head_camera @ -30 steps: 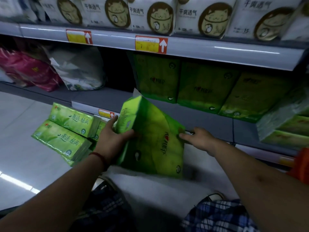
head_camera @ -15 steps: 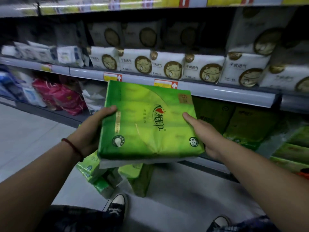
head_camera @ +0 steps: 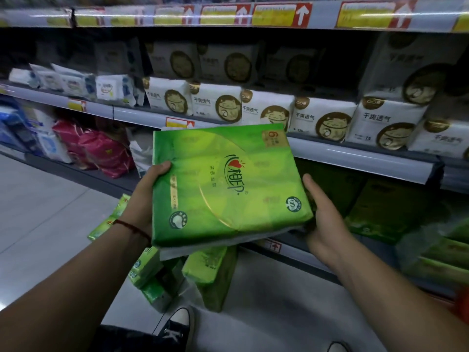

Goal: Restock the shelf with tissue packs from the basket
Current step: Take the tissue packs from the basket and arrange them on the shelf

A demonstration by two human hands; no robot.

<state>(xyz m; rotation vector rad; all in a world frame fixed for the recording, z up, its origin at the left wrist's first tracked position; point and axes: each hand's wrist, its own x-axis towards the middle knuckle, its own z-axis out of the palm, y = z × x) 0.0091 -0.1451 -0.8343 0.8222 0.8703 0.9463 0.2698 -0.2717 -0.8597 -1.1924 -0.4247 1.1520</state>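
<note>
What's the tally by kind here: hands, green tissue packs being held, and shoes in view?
Hands: 2 (left hand, right hand)
Held green tissue pack: 1
Shoes: 2 (black shoe, shoe toe at the bottom edge)
Total: 5

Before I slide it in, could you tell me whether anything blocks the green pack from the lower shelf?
Nothing visible does. The green pack, held by the left hand and right hand, hangs before the lower shelf; stocked packs stand to its right. The shelf part behind it is hidden.
</note>
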